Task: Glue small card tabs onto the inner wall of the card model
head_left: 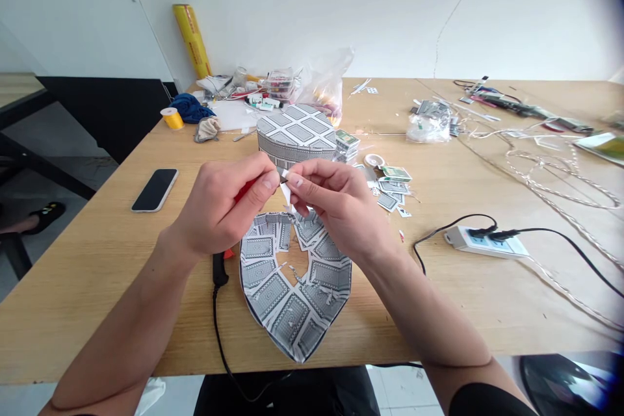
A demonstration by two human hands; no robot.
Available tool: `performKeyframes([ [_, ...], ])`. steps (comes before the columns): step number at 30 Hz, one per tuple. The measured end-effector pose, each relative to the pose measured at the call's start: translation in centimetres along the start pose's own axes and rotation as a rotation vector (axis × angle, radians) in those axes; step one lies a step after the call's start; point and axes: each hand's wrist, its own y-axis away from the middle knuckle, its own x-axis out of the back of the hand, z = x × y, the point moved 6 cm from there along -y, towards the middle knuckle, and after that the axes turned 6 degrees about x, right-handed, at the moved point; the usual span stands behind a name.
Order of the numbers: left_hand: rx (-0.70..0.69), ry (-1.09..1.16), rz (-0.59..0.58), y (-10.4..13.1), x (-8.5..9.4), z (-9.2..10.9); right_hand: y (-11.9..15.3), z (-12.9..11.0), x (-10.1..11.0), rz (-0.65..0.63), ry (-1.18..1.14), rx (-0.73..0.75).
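My right hand is closed in a pinch on a small white piece of card. My left hand is closed right beside it, fingertips almost meeting the right ones. A bit of red and a grey tip show at its fingers, but what it grips is mostly hidden. Below both hands lies a pointed, shallow shell made of overlapping grey-patterned playing cards, with a hole in its middle and card scraps inside. A black tool handle with a cord and some red on it rests left of the shell, partly behind my left hand.
Behind my hands stands a rounded card-covered box. Loose playing cards and a tape roll lie to its right. A phone is at left, a power strip at right. Clutter and a plastic bag line the back.
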Motion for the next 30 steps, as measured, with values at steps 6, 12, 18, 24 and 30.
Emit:
performKeyframes([
  [6,0.006,-0.003,-0.039,-0.1,-0.01,-0.05,-0.03,0.1,-0.02,0.022,-0.003,0.015],
  [12,0.024,0.023,-0.042,-0.06,-0.34,-0.11,0.04,-0.08,0.09,0.05,0.015,0.032],
  [18,-0.021,-0.031,-0.063,-0.14,-0.17,0.22,0.18,0.01,0.02,0.069,0.0,0.035],
  [24,-0.043,-0.068,-0.095,-0.18,0.08,0.32,0.16,0.2,-0.05,0.092,-0.017,0.016],
  [30,-0.038,-0.026,-0.06,-0.06,-0.28,0.4,0.27,-0.27,0.11,0.139,-0.002,0.028],
])
